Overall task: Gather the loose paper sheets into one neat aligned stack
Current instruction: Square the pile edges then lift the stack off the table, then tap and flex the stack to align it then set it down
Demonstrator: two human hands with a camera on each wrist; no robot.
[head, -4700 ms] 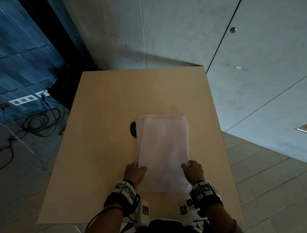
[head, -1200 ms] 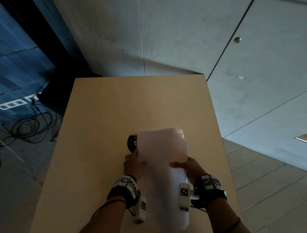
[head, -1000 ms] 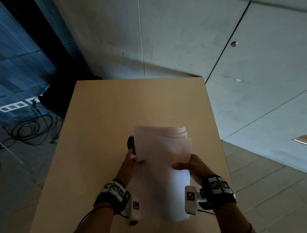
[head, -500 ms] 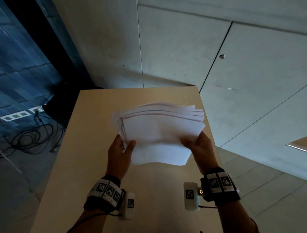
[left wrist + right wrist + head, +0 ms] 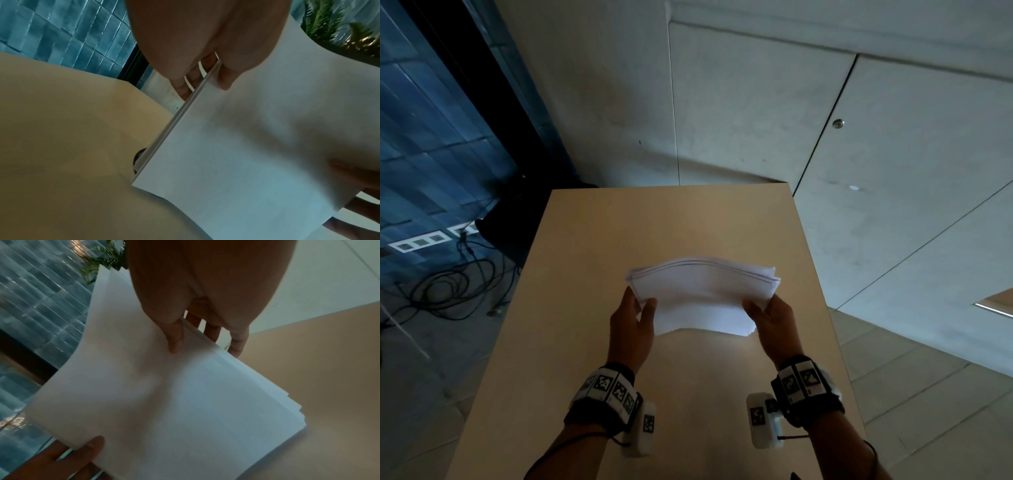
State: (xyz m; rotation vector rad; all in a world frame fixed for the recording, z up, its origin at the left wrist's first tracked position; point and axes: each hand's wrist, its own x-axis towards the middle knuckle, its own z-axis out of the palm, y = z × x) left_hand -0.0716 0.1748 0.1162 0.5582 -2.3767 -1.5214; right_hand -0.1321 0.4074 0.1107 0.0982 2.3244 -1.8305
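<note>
A stack of white paper sheets (image 5: 703, 298) stands on its long bottom edge on the wooden table (image 5: 667, 222), bowed upward along the top. My left hand (image 5: 638, 310) pinches its left side, thumb (image 5: 225, 78) in front and fingers behind. My right hand (image 5: 763, 308) pinches the right side the same way, thumb (image 5: 174, 339) on the near face. The sheets' (image 5: 185, 402) edges at the lower right corner are slightly stepped. In the left wrist view the left edge of the paper stack (image 5: 257, 154) looks nearly flush.
A dark round grommet (image 5: 139, 155) in the tabletop peeks out behind the stack. Concrete wall panels (image 5: 756, 102) rise beyond the table's far edge. Cables (image 5: 448, 284) lie on the floor at the left. Bare tabletop lies all around the stack.
The stack was lifted off the table from lying flat and turned sideways. Since half a second ago it has come down onto its long edge, with the sheets drawn closer together.
</note>
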